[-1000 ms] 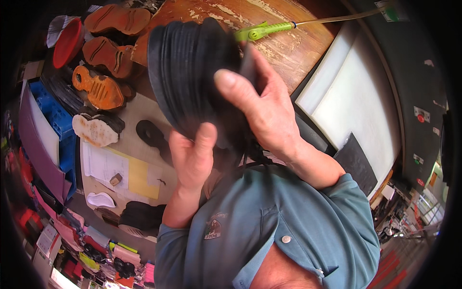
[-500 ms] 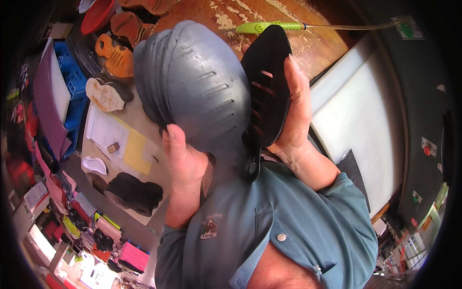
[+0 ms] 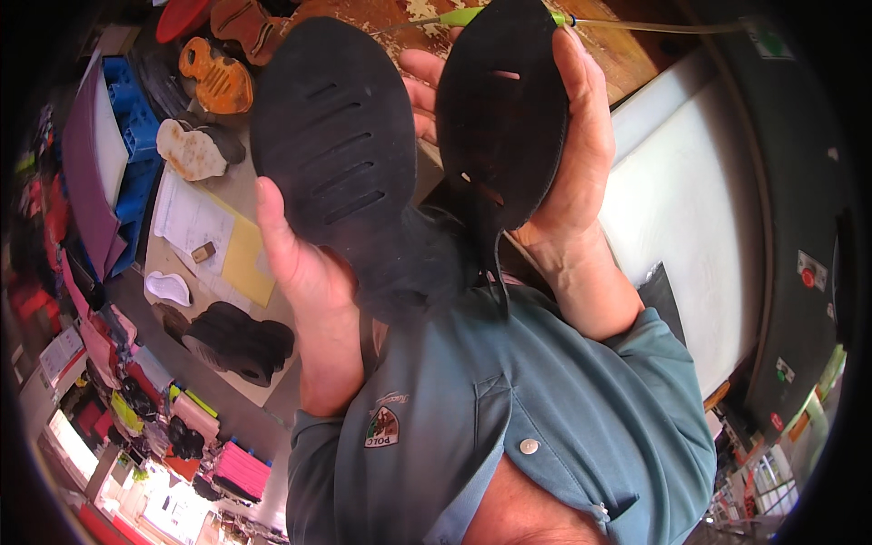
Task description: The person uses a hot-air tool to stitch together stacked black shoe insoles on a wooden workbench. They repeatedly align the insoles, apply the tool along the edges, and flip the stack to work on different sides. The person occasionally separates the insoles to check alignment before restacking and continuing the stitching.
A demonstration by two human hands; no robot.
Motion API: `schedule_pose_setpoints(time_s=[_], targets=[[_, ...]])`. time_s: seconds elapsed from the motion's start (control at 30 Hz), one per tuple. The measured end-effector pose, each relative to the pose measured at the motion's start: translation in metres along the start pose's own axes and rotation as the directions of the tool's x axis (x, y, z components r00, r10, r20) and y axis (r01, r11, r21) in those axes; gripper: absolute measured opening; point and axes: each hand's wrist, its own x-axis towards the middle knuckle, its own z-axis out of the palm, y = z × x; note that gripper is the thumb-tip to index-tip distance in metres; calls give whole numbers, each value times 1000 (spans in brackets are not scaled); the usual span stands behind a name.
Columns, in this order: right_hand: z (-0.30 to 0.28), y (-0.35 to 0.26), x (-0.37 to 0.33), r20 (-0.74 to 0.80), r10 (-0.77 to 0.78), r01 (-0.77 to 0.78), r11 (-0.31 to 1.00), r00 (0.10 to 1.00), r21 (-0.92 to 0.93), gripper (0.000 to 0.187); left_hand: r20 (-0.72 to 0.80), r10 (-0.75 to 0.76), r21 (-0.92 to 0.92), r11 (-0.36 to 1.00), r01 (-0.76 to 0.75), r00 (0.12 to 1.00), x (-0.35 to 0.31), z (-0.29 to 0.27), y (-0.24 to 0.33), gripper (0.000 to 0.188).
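My left hand is closed along the lower left edge of a black slotted shoe sole, its thumb against the side. It faces up, matte, with several slits across its broad end; whether more soles lie under it is hidden. My right hand grips a second, thinner-looking black slotted sole, thumb on its right edge. The right fingers pass behind this piece and show in the gap between the two. The narrow ends of both soles come close together near my shirt front.
On the bench to the left lie a stack of black soles, papers, a white sole-shaped piece and an orange sole-shaped block. Blue crates stand further left. A green-handled tool with a tube lies at the back; a white panel is at right.
The shiny grey, stacked-looking face at my left hand has given way to a matte black face. Both hands have moved, and the right sole is raised and turned more toward view.
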Motion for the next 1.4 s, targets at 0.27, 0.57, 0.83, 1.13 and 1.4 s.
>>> schedule_pose_setpoints(time_s=[0.27, 0.57, 0.83, 1.13, 1.4], targets=[[5, 64, 22, -67, -328, 234, 788, 942, -569, 92, -322, 279, 501, 861, -88, 905, -11, -19, 4, 66], [19, 92, 28, -173, -80, 11, 930, 982, -368, 58, -429, 134, 230, 973, -35, 893, -28, -42, 27, 59], [18, 97, 27, -369, -128, 23, 961, 920, -276, 55, -493, 129, 323, 946, 43, 860, -28, -49, 33, 55], [-12, 62, 33, -165, -59, -14, 910, 985, -414, 69, -439, -9, 165, 982, 91, 898, -18, -54, 34, 58], [-90, -36, 140, 670, -55, 187, -940, 741, -284, 65, -435, 198, 224, 969, -108, 879, -13, -55, 59, 58]])
